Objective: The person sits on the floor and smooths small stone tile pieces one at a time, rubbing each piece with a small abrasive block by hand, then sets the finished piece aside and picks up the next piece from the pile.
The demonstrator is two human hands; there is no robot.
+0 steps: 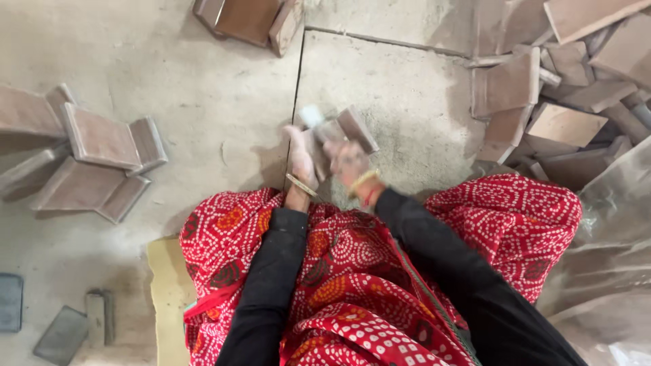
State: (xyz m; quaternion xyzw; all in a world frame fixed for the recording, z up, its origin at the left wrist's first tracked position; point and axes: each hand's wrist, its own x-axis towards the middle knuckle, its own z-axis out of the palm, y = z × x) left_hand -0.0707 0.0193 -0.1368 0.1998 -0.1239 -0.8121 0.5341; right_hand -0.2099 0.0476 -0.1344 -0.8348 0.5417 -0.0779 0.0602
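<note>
I sit low over a dusty concrete floor (224, 102), red patterned cloth over my knees. My left hand (300, 159) and my right hand (348, 163) are together just ahead of my knees, both closed around a small reddish-brown clay tile piece (357, 129) that sticks up and to the right. A pale grey lump (310, 115) shows at the top of my left hand; motion blur hides what it is. Both wrists carry bangles and both arms are in black sleeves.
A heap of reddish-brown tiles (563, 88) fills the right. More tiles (95, 152) lie stacked on the left, and a few (247, 20) at the top. Grey slabs (61, 332) rest at bottom left. A clear plastic sheet (610, 257) lies at the right.
</note>
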